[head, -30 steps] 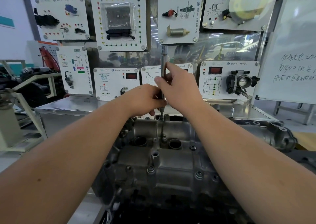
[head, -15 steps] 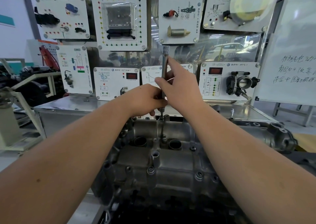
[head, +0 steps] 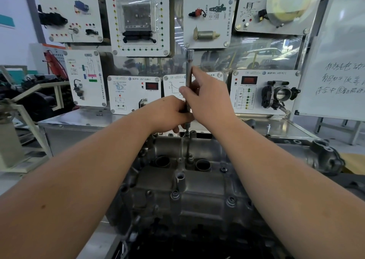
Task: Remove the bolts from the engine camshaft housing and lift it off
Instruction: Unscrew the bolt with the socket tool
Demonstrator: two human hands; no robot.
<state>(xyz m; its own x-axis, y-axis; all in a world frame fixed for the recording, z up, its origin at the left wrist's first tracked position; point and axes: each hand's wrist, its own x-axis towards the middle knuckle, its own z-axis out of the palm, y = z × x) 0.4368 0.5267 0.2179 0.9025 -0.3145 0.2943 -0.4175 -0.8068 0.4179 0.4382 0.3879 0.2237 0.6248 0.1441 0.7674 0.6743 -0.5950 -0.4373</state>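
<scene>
The grey metal camshaft housing [head: 197, 187] lies in front of me with bolts [head: 175, 195] along its near edge and two round bores on top. A long chrome socket extension bar [head: 188, 65] stands upright on a bolt at the housing's far edge. My left hand [head: 167, 114] grips the bar low down, just above the housing. My right hand [head: 209, 94] pinches the bar higher up with thumb and fingers. The bar's lower tip is partly hidden by my hands.
A wall of white training panels [head: 138, 19] with car parts stands behind the engine, on a steel bench [head: 83, 120]. A whiteboard [head: 339, 61] with handwriting leans at the right. A throttle body [head: 280, 94] is mounted on a lower panel. Frames and machinery stand at the left.
My right hand's fingers have shifted slightly along the bar, index finger stretched higher. The bar stays upright on the same bolt and my left hand keeps its grip.
</scene>
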